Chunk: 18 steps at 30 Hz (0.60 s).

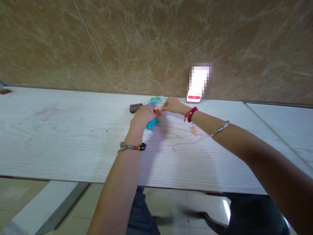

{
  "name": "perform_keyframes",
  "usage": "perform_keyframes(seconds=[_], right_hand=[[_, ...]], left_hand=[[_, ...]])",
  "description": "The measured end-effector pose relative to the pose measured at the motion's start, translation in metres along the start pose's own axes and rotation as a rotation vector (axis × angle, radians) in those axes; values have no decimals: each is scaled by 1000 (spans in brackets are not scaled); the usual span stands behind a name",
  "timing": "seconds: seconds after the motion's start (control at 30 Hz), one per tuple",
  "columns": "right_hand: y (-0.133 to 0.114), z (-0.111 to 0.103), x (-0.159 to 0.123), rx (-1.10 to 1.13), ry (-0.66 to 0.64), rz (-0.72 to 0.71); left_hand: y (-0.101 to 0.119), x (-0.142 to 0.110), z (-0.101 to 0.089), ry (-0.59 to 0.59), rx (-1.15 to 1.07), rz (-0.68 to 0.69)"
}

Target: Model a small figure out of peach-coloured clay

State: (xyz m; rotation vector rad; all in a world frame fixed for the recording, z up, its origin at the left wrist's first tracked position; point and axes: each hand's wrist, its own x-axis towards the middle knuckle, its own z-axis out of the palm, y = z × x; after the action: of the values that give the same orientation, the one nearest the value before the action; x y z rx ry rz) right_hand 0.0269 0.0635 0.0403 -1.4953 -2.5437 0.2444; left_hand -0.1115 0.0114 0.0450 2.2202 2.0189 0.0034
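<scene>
My left hand (144, 113) is closed on a crumpled peach-coloured, soft-looking piece (158, 111), perhaps clay in clear wrap. From the other side, the pinched fingers of my right hand (173, 105) grip the same piece. Under and beside my left hand lie a turquoise packet (152, 124) and something blue (151, 104), partly covered by the fingers. Just behind sits a green item (155, 100) in clear plastic. A dark brown block (135, 108) lies left of my left hand. Below my right wrist, a separate peach lump (196, 131) rests on the white wood-grain table (73, 137).
A phone (194, 97) with a lit, blurred screen leans on the brown marbled wall (137, 42) at the table's back edge. A brown object (5, 91) lies at the far left. Below the front edge are my legs, a dark stool-like shape (254, 212) and the tiled floor.
</scene>
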Motion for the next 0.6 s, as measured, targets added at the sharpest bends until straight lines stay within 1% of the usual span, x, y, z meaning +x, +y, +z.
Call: perform_keyframes(seconds=[0.17, 0.47, 0.6], right_hand=[[4, 2, 0, -26, 19, 14], [4, -9, -6, -29, 44, 39], [5, -6, -5, -41, 44, 28]], left_hand=[[0, 0, 0, 5, -25, 2], [1, 0, 0, 15, 4, -20], [0, 1, 1, 33, 0, -15]])
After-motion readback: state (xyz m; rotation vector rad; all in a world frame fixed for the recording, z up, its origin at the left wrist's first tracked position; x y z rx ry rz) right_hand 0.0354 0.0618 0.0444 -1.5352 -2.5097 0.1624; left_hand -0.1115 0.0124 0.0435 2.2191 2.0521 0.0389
